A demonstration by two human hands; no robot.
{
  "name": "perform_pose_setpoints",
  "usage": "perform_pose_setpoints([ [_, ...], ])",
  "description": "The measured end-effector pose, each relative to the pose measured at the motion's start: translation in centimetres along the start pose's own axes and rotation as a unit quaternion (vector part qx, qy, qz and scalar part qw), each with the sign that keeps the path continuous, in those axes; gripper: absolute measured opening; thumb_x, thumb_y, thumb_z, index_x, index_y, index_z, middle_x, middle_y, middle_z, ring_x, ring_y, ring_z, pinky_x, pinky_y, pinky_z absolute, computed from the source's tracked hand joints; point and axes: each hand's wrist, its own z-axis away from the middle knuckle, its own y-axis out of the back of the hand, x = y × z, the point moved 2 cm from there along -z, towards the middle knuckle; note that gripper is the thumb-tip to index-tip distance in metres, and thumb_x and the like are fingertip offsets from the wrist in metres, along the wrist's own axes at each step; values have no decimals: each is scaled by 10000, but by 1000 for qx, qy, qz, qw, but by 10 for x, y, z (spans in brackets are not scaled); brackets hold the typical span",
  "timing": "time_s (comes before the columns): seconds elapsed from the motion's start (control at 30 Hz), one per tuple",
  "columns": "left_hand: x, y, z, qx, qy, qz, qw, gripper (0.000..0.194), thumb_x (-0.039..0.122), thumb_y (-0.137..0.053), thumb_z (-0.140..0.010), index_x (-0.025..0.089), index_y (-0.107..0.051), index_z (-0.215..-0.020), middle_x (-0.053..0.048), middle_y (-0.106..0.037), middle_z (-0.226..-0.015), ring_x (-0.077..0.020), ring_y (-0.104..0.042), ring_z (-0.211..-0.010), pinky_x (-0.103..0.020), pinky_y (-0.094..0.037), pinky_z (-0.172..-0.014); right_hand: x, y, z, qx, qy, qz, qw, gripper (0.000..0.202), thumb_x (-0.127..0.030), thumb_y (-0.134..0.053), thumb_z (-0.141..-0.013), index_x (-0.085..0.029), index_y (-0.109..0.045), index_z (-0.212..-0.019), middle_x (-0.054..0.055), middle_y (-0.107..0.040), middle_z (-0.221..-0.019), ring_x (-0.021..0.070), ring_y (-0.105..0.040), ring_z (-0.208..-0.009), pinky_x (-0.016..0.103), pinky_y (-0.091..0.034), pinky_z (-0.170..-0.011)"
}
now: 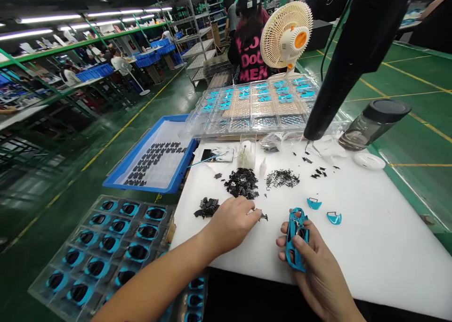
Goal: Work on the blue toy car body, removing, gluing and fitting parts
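My right hand [316, 270] is wrapped round a blue toy car body [292, 242] with window openings, tilted up above the white work surface. To its left, my left hand [235, 223] is closed in a pinch, with a small black part [263, 215] poking out past the fingertips. How much of that part is inside the fingers is hidden. Just beyond this hand lies a heap of flat black parts [242, 183], and a smaller heap [206, 207] sits to its left. Two small blue pieces with black frames, one blue piece [314, 203] nearer the car, lie at the right.
Tiny black bits [283, 178] are scattered beyond my hands, beside a small white bottle [263, 166]. A blue tray [176, 183] and a clear tray of blue car bodies [95, 268] stand left. A black tube [339, 82] hangs down near a lidded jar [372, 124].
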Motion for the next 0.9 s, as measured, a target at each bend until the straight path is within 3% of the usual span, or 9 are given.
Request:
perform_pose_setpoints([
  [0.1, 5, -6, 0, -40, -40, -60, 997, 289, 107, -435, -902, 159, -590, -1141, -92, -626, -950, -226, -548, -806, -359, -461, -648, -5, 10, 3, 7, 1, 18, 1000, 501, -329, -786, -728, -295, -539, -1162, 38, -627, -1020, 190, -619, -812, 281, -540, -635],
  [0.23, 1, -6, 8, -38, -2, 12, 999, 345, 92, -446, -900, 160, -531, -1227, -96, -623, -1038, -229, -568, -913, -373, -495, -750, -8, 21, 3, 7, -4, 38, 999, 499, -318, -769, -751, -296, -521, -1183, 57, -645, -1069, 200, -624, -826, 275, -528, -611],
  [0.43, 12, -8, 2, -53, 27, 74, 995, 317, 291, -598, -877, 180, -559, -1172, -92, -615, -1147, -256, -562, -1012, -425, -487, -866, -6, 12, 3, 15, 22, 4, 1000, 423, -333, -768, -743, -245, -591, -1117, 71, -675, -1022, 192, -602, -777, 265, -508, -568],
  [0.6, 16, -19, -6, -72, 4, 28, 997, 162, 206, -547, -900, 170, -608, -1045, -75, -651, -1046, -251, -590, -934, -423, -499, -792, -6, 12, 4, 19, -10, -62, 998, 423, -466, -621, -846, -241, -579, -1202, 94, -690, -1072, 215, -626, -822, 308, -531, -640],
  [0.73, 12, -17, -5, 8, -21, 57, 998, 180, 130, -474, -923, 158, -610, -1038, -82, -676, -1004, -228, -617, -860, -401, -508, -745, -4, 18, 4, 9, -42, -119, 992, 464, -519, -555, -876, -242, -557, -1248, 107, -696, -1107, 226, -644, -861, 316, -531, -672],
  [0.9, 16, 0, 15, 151, 27, 207, 966, 291, 56, -564, -866, 169, -591, -1133, -79, -682, -996, -176, -635, -927, -309, -539, -805, 1, 18, 4, 6, -68, -147, 987, 478, -477, -544, -899, -271, -497, -1328, 113, -700, -1126, 235, -672, -919, 336, -549, -753],
])
